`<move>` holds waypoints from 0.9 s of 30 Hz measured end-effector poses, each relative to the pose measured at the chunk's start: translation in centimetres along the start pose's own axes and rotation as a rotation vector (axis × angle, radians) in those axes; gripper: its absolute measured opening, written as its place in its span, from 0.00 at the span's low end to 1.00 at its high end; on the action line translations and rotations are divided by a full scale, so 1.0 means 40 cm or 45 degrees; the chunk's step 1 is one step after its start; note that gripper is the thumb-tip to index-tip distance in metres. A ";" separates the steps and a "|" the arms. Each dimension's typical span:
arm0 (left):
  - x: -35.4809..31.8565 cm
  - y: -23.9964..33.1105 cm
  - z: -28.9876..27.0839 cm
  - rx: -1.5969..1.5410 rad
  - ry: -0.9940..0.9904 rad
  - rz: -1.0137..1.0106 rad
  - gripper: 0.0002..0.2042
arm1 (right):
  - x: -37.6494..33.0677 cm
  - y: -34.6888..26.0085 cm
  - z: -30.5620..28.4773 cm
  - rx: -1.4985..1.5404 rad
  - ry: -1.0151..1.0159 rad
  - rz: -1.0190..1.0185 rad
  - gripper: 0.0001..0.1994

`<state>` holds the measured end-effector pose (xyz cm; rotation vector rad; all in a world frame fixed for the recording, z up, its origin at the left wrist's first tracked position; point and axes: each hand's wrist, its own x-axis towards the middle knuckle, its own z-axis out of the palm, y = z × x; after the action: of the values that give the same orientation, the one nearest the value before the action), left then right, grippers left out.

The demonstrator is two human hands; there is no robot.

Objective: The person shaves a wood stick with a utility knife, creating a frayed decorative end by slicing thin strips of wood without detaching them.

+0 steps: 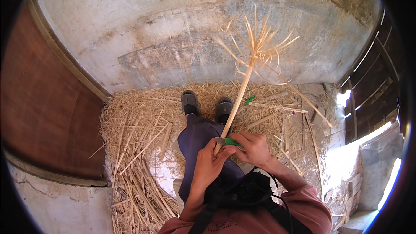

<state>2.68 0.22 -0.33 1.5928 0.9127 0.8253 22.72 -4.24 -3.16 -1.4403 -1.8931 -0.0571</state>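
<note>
Straw and split strips blanket the floor point(138, 147) below a stained concrete wall point(173, 26), shoes planted in the litter. Left hand point(207, 164) has its grip wrapped around the base of a pale stalk point(238, 99), which rises tilted, its top frayed into a fan of strips. Right hand point(253, 147) pinches a green-handled knife point(227, 141), blade touching the stalk's lower end, over the lap.
</note>
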 end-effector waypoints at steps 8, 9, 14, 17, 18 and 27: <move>-0.003 -0.005 0.006 0.153 0.051 0.057 0.15 | 0.019 -0.017 -0.016 -0.024 0.054 0.029 0.16; -0.004 -0.009 0.007 0.166 0.058 0.066 0.14 | 0.022 -0.019 -0.017 -0.024 0.060 0.034 0.16; -0.006 0.006 0.012 0.203 0.106 0.126 0.13 | 0.034 -0.034 -0.036 -0.020 0.012 0.112 0.14; -0.006 0.011 0.014 0.218 0.139 0.139 0.13 | 0.040 -0.027 -0.034 -0.034 0.050 0.093 0.15; -0.005 0.012 0.015 0.219 0.151 0.148 0.13 | 0.042 -0.023 -0.032 -0.049 0.084 0.062 0.15; -0.099 -0.027 0.003 0.277 0.070 -0.051 0.14 | 0.104 0.194 -0.127 -0.161 0.272 0.564 0.16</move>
<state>0.76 -3.19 -1.64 1.7393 1.1013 0.7653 31.58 -0.29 -0.09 -1.8317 -1.3893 -0.1153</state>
